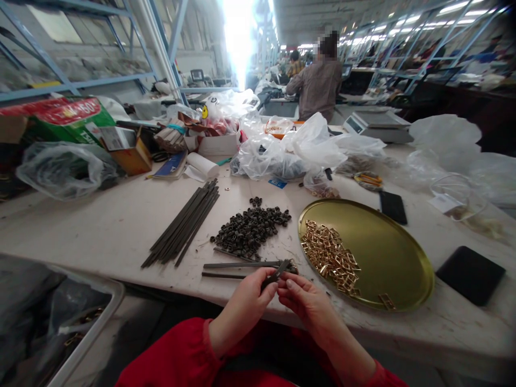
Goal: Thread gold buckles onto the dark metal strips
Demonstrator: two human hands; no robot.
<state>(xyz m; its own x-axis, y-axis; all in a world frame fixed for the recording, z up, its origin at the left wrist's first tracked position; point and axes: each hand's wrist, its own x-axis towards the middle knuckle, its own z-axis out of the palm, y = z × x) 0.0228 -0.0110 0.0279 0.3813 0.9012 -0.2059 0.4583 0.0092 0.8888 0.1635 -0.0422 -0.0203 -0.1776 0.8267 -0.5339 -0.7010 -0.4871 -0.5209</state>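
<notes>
In the head view, the left hand [255,286] is gripping a dark strip [277,274] between thumb and fingers, near the front edge of the worktop [100,226]. The right hand [304,298] is bringing thumb and fingertips together beside it; whether that grip is holding anything, I cannot tell. Handling this well is probably meaning pinching firmly near the right fingertips, keeping the strip untwisted, and keeping sleeves off the loose loops [253,231] and buckles [330,258].

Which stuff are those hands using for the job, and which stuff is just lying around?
Probably for the job:
- dark strip in the left hand
- long dark bars
- small dark loops
- gold frames on the round tray

Probably just lying around:
- plastic bags
- scale
- black pad
</notes>
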